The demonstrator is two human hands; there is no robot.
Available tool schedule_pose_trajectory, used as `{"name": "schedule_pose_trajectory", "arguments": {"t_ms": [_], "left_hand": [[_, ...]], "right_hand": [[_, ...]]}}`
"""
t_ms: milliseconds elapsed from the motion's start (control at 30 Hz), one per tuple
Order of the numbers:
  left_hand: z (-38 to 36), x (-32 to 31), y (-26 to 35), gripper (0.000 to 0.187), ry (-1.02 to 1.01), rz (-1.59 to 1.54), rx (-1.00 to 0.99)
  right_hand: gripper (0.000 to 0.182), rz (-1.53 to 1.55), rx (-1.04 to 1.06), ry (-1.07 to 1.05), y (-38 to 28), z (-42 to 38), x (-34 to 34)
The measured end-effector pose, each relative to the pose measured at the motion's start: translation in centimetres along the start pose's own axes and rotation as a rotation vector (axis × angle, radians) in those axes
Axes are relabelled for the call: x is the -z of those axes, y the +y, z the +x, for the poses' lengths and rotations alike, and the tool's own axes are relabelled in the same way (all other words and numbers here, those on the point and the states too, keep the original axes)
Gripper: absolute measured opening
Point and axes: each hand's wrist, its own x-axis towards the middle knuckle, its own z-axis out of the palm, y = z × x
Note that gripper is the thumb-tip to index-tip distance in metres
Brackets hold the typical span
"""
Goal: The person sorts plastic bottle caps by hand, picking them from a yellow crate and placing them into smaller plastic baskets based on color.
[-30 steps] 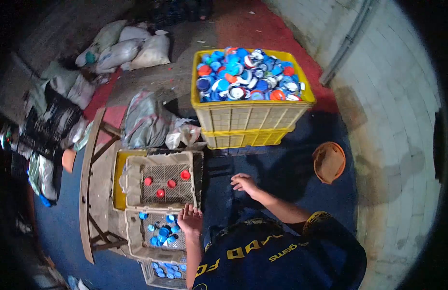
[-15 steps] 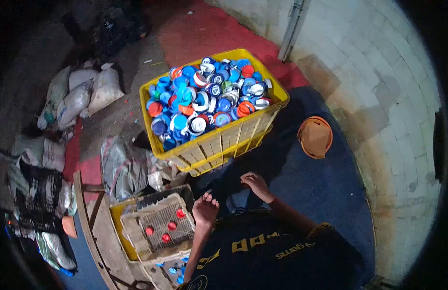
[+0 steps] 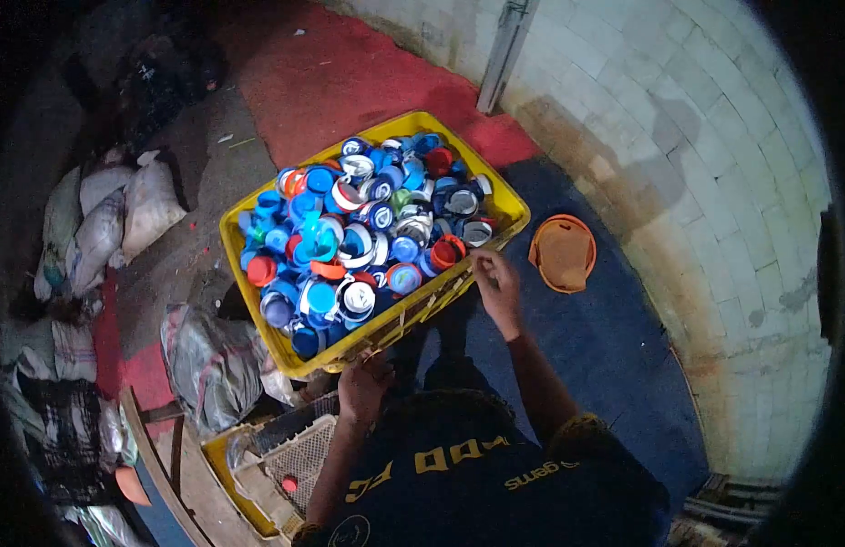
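Note:
A yellow plastic crate (image 3: 518, 208), heaped with blue, white, red and orange plastic caps (image 3: 377, 214), stands in front of me. My left hand (image 3: 363, 389) is closed at its near rim, toward the left, its fingertips partly hidden. Farther along that same side, my right hand (image 3: 497, 290) grips near the right corner with fingers curled. The crate's near side is mostly seen from above.
Stacked crates (image 3: 304, 456) with a red cap sit at my lower left, beside a curved wooden frame (image 3: 158, 465). Filled sacks (image 3: 149, 205) lie farther left. An orange basin (image 3: 566, 255) rests on the blue floor by the block wall (image 3: 714, 182).
Both hands have gone from hovering apart from the crate to its near side and closed there. The crate has come closer to me, and the view has shifted right.

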Motion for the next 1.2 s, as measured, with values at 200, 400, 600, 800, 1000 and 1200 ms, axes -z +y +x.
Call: {"name": "schedule_pose_trajectory", "arguments": {"t_ms": [200, 400, 600, 800, 1000, 1200], "left_hand": [[0.1, -6.0, 2.5, 0.051, -0.088, 0.293, 0.039], [2.1, -7.7, 0.5, 0.055, -0.167, 0.180, -0.054], [1.7, -9.6, 0.3, 0.055, -0.100, 0.147, -0.110], [1.5, -13.4, 1.6, 0.057, -0.162, 0.172, -0.153], [3.0, -18.6, 1.8, 0.066, -0.182, 0.026, -0.315], [4.1, -18.8, 2.4, 0.054, -0.033, -0.194, -0.318]], "right_hand": [[0.027, -0.352, 0.111, -0.084, 1.8, 12.4, -0.7], [0.039, -0.776, 0.181, -0.278, 7.2, 20.0, -4.2], [0.035, -0.731, 0.139, -0.461, 7.9, 21.4, -3.3], [0.029, -0.046, 0.090, -0.117, 7.5, 19.0, -1.7], [0.034, 0.427, -0.034, -0.918, -5.4, 11.8, 0.1], [0.035, 0.082, 0.422, -1.011, -8.3, 10.2, -2.4]]}}
